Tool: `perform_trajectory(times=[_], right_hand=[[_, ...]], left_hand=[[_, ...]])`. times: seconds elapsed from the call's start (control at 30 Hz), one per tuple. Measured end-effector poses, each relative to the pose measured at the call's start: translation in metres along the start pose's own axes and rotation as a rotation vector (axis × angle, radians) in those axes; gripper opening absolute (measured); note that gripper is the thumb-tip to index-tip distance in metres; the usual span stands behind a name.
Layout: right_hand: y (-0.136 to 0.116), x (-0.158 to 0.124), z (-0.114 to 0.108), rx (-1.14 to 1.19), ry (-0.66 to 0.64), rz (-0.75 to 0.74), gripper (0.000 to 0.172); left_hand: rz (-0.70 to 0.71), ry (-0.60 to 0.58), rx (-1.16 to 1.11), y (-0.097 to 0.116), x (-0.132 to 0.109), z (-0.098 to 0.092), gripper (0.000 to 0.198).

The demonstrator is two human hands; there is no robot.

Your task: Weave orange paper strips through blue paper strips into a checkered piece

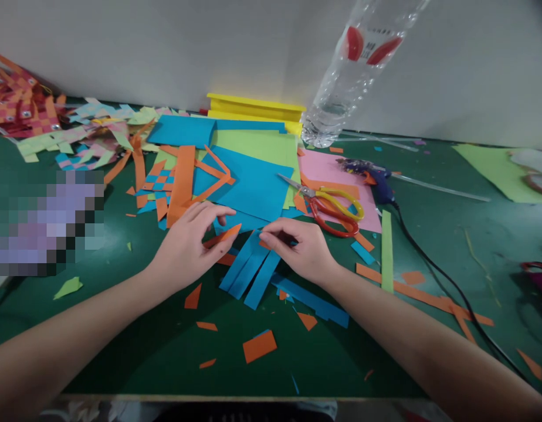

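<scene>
My right hand (300,246) is closed, with thumb and index finger pinching the upper end of a blue paper piece cut into strips (249,269). A bit of orange shows at the fingertips. To its left, my left hand (198,234) hovers with thumb and fingers apart. An orange paper strip (233,232) shows along the left thumb; whether it touches the hand is unclear. Behind both hands lies a blue paper sheet (249,181). Scissors (328,205) with red and yellow handles rest just beyond my right hand, blades slightly parted.
A hot glue gun (376,179) with a black cord lies right of a pink sheet (319,167). A clear water bottle (350,76) stands at the back by a yellow holder (256,108). Woven paper pieces (95,132) pile up at back left. Orange scraps (260,346) litter the front.
</scene>
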State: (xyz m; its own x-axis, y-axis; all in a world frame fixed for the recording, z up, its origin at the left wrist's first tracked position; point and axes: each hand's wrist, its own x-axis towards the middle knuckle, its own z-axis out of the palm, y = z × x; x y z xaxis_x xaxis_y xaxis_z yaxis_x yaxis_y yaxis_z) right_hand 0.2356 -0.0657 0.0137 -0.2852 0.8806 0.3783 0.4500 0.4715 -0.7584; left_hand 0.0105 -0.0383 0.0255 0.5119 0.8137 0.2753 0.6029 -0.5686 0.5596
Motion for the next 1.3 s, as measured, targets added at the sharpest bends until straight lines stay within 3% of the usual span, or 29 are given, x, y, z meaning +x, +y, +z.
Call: perform_trajectory(times=[0.2,0.5,0.73,0.93,1.3], right_hand=[[0.002,0.000,-0.001,0.034,-0.013,0.032,0.016],[0.004,0.001,0.000,0.082,0.013,0.087,0.016],[0.000,0.004,-0.006,0.029,0.015,0.009,0.014],[-0.002,0.006,-0.006,0.028,-0.038,0.085,0.017],[0.005,0.006,-0.004,-0.008,-0.149,0.123,0.017]], left_hand=[[-0.041,-0.016,0.070,0.006,0.004,-0.008,0.027],[-0.101,-0.044,-0.145,0.006,-0.001,-0.006,0.035],[0.038,-0.084,-0.171,0.011,-0.005,-0.004,0.031],[0.115,-0.129,-0.239,0.014,-0.007,-0.001,0.026],[-0.019,-0.165,-0.449,0.021,-0.009,0.001,0.021]])
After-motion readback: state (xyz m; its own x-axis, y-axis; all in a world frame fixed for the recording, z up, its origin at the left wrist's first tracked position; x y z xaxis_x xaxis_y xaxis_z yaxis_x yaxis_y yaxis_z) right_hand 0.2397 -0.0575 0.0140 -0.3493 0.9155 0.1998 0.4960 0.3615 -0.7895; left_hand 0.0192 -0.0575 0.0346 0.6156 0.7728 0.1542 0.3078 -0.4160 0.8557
